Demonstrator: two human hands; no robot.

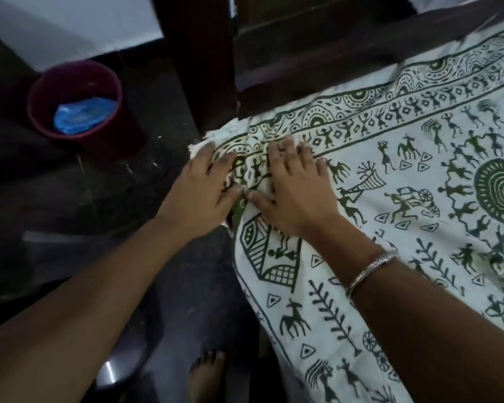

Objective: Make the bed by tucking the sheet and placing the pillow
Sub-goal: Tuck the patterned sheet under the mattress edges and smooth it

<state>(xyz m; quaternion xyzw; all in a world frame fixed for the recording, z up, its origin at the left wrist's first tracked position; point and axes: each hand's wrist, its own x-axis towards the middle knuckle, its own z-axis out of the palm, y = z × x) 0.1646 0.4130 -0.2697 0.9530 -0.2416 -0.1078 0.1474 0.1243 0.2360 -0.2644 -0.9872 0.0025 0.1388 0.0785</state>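
Observation:
A cream sheet (pixel 405 216) printed with dark green tribal figures covers the bed on the right. Its corner is bunched near the dark wooden bedpost. My left hand (pixel 200 193) lies over that bunched corner at the bed's edge, fingers spread on the cloth. My right hand (pixel 294 193) presses flat on the sheet just beside it, fingers straight, thumb touching the left thumb. A silver bangle sits on my right wrist. No pillow is in view.
A dark wooden bedpost (pixel 198 59) and headboard (pixel 332 53) stand right behind the corner. A maroon bucket (pixel 73 100) holding something blue stands on the dark floor at the left. My bare foot (pixel 207 373) is beside the bed.

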